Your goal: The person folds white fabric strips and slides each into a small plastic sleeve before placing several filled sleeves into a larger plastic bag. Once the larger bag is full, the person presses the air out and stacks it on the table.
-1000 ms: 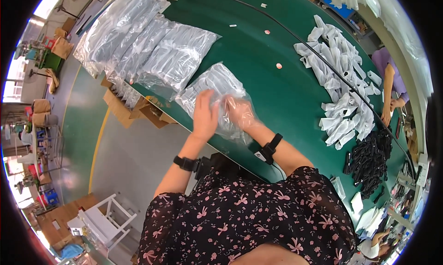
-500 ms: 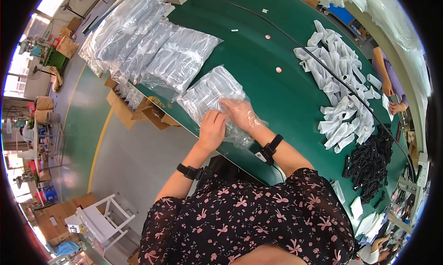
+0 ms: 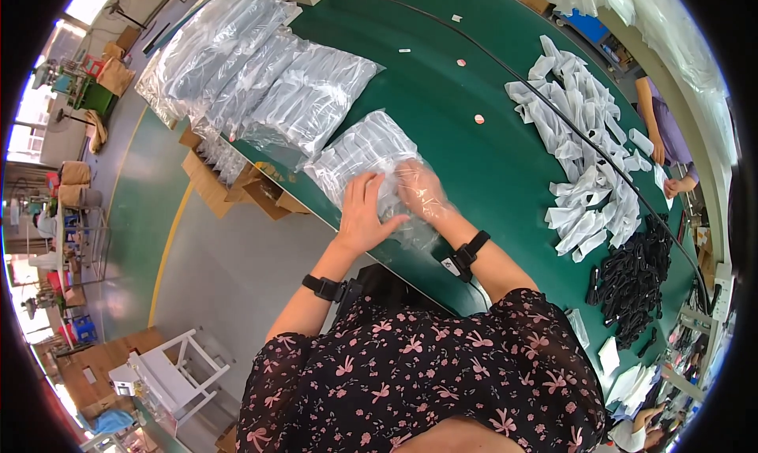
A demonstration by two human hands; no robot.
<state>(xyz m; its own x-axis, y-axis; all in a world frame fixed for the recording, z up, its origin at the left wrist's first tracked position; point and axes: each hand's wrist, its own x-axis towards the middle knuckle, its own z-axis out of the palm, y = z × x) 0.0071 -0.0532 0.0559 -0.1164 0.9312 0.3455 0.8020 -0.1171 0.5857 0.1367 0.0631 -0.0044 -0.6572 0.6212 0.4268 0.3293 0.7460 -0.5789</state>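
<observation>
A clear plastic bag (image 3: 371, 147) filled with rows of white-wrapped pieces lies at the near edge of the green table. My left hand (image 3: 365, 212) rests on its near side, open, fingers extended and thumb spread away. My right hand (image 3: 422, 191) is at the bag's right end, with shiny clear film over it, so it appears to be inside the bag's mouth. Its fingers are bent toward the packed pieces, but film and glare hide their tips. Beyond lies a row of similar filled bags (image 3: 312, 98), overlapping one another.
A loose pile of white-wrapped pieces (image 3: 572, 121) lies to the right, beside a heap of black parts (image 3: 636, 283). A black cable (image 3: 545, 98) crosses the table (image 3: 442, 90). Open cardboard boxes (image 3: 264, 196) stand below the left edge. Another person's hands (image 3: 671, 186) work at far right.
My left hand has opened from a closer, curled pose and spread its thumb. My right hand has shifted slightly right under the film. The filled bag stays in place.
</observation>
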